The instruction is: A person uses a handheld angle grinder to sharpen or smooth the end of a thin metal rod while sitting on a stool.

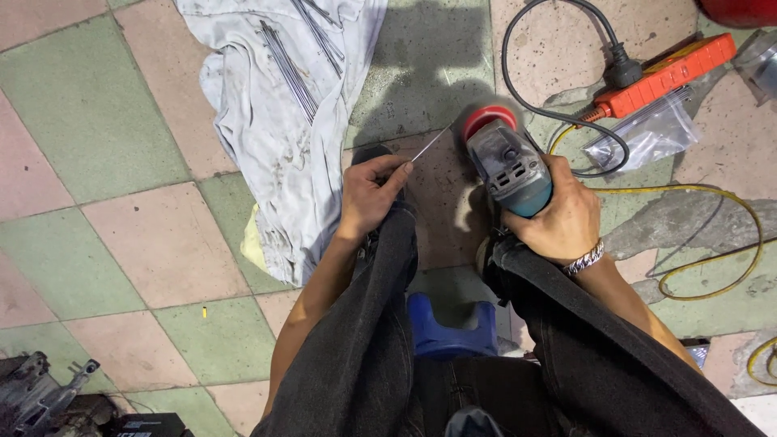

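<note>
Over the checkered tile floor (121, 235), left hand (368, 194) pinches a thin steel rod (430, 144) against the red-disc teal angle grinder (506, 166), gripped by the right hand (562, 218); it could snag, whipping fingers.

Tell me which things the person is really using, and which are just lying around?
In use:
- thin metal rod, pinched in the left hand
- angle grinder, held in the right hand
- orange power strip

Lying about:
- grey cloth with spare rods
- clear plastic bag
- yellow cable
- blue stool
</note>
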